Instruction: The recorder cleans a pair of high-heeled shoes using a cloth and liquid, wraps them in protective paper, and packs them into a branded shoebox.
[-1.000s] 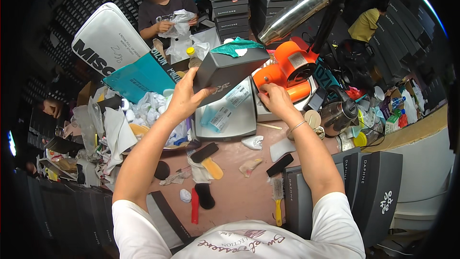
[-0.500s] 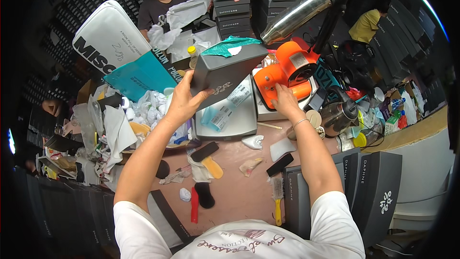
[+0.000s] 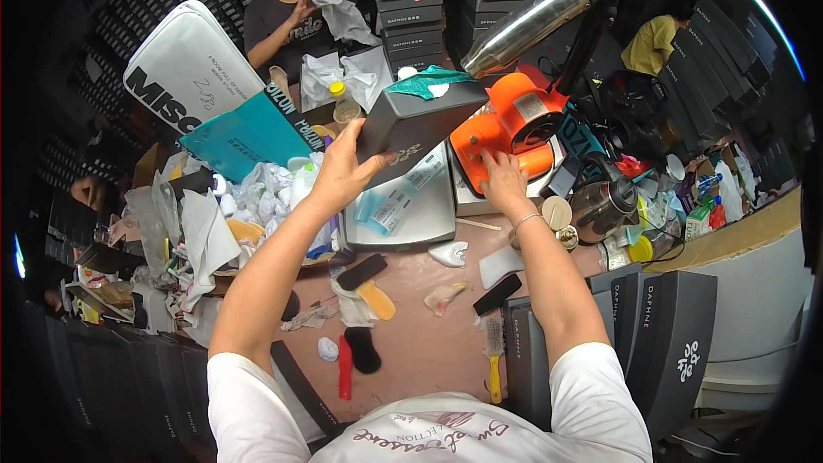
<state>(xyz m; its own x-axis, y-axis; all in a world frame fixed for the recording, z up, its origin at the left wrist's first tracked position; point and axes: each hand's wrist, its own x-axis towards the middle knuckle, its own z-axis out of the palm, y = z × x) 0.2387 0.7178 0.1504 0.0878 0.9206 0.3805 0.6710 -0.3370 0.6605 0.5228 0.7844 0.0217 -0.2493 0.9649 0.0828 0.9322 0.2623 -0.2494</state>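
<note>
My left hand [image 3: 351, 159] grips the left end of a dark grey shoebox [image 3: 420, 124], with the thumb on its near face. The box is tilted above a light grey tray-like surface [image 3: 429, 223], where a clear blue packet with white labels [image 3: 399, 203] lies. A crumpled teal sheet [image 3: 435, 83] rests on top of the box. My right hand [image 3: 506, 178] lies with its fingers stretched over the base of an orange machine [image 3: 473, 141], fingertips touching it near its small knobs. A large metal cylinder [image 3: 549, 13] slants above the machine.
A heap of white crumpled wads [image 3: 266, 197] fills the left side. On the pinkish table lie a yellow-handled brush [image 3: 495, 369], a red strip [image 3: 345, 369] and black pads [image 3: 365, 350]. A glass kettle [image 3: 600, 210] stands right. A co-worker [image 3: 287, 26] handles white paper across the table.
The shoebox and my left hand have shifted slightly to the right. My right hand stays on the orange machine. The co-worker's hand and white paper have risen.
</note>
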